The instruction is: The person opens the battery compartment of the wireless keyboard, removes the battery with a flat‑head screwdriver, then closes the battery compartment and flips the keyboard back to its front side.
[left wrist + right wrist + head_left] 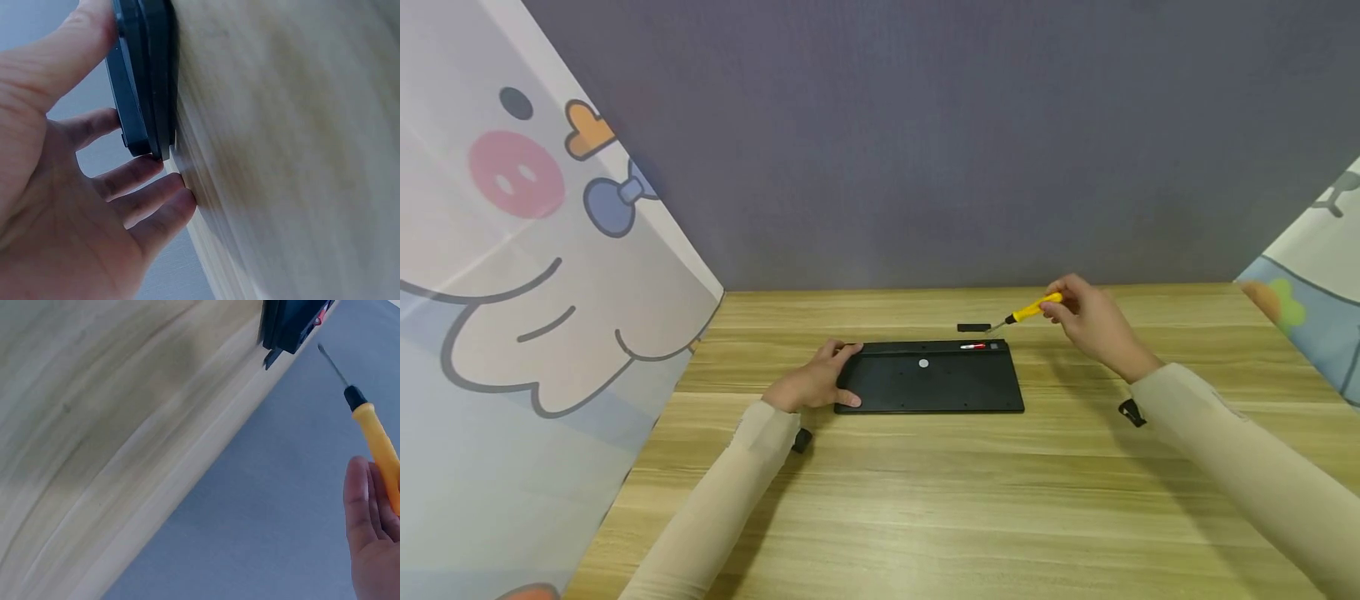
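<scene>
A black keyboard [940,383] lies face down on the table, a small round white sticker on its back. In the open battery slot near its far right corner sits a red and white battery [973,346]. My left hand [820,379] holds the keyboard's left end, thumb near the front edge and fingers at the far corner. My right hand [1093,325] grips a yellow-handled screwdriver [1036,307]. The screwdriver's metal tip points down-left above the slot area; in the right wrist view it is apart from the keyboard [300,325]. Behind the keyboard lies a small black battery cover [973,327].
The wooden table [925,500] ends at a grey upright panel [925,167] behind. Cartoon-printed panels [550,250] flank it. A small black item [802,440] shows beside my left wrist, another black piece [1132,412] by my right sleeve.
</scene>
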Motion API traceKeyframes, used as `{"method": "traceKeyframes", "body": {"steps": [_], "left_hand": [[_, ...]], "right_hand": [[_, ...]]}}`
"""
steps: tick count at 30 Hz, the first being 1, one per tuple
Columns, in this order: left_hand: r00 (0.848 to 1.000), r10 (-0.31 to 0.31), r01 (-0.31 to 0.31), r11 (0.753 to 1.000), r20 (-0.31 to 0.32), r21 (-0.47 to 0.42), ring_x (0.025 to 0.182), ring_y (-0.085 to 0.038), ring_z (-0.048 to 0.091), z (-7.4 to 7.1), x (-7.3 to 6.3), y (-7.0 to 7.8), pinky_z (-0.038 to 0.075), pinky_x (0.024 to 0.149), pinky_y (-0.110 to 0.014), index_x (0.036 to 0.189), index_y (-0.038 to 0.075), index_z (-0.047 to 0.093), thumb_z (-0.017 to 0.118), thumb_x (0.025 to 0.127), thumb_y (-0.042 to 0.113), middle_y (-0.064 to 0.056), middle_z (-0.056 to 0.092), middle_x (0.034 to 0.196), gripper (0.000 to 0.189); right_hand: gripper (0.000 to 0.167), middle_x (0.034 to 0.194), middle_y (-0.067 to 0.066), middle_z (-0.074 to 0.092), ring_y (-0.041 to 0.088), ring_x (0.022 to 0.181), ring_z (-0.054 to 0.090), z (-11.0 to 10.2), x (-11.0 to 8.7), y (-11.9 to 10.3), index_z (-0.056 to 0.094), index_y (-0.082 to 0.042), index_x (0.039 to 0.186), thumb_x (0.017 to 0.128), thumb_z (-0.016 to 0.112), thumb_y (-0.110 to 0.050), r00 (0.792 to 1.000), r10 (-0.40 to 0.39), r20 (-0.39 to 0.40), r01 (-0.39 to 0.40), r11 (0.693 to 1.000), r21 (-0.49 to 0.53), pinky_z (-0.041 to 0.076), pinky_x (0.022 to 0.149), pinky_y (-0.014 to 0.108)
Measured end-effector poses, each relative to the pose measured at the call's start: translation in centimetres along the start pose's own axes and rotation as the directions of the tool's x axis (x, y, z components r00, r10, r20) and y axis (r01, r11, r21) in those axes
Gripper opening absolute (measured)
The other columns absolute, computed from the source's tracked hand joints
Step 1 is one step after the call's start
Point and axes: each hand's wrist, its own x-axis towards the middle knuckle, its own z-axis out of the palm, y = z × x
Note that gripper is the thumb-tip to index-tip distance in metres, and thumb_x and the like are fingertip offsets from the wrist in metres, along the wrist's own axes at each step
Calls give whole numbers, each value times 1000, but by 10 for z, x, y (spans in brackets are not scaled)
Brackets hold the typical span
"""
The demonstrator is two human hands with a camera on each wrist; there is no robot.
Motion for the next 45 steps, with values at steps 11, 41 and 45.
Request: {"method": "traceKeyframes", "body": {"steps": [11, 41, 45], "left_hand": [[1000, -6, 6, 1000, 13, -2, 138, -31, 19, -1, -1, 2, 37, 99, -46, 153, 26, 12, 70, 81, 41, -11, 10, 152, 94], [1000, 0, 0, 1000, -3, -29, 137, -31, 21, 0, -3, 3, 38, 97, -47, 153, 26, 15, 72, 80, 39, -11, 12, 151, 94], [1000, 6, -6, 1000, -5, -10, 136, -32, 22, 1, -3, 2, 38, 97, -48, 153, 25, 15, 72, 80, 40, -12, 12, 151, 94]], "right_hand": [[15, 78, 14, 62, 23, 63, 56, -13, -19, 22, 57, 0, 85, 83, 71, -5, 995, 96, 20, -93, 990, -109, 47, 52, 32], [41, 66, 1, 64, 15, 55, 50, 2, -37, 34, 59, 14, 112, 90, 64, -20, 906, 259, 334, -180, 951, -250, 40, 49, 30], [42, 70, 5, 65, 16, 56, 53, 0, -37, 31, 58, 13, 112, 91, 62, -23, 914, 269, 304, -202, 951, -235, 42, 50, 32]]}}
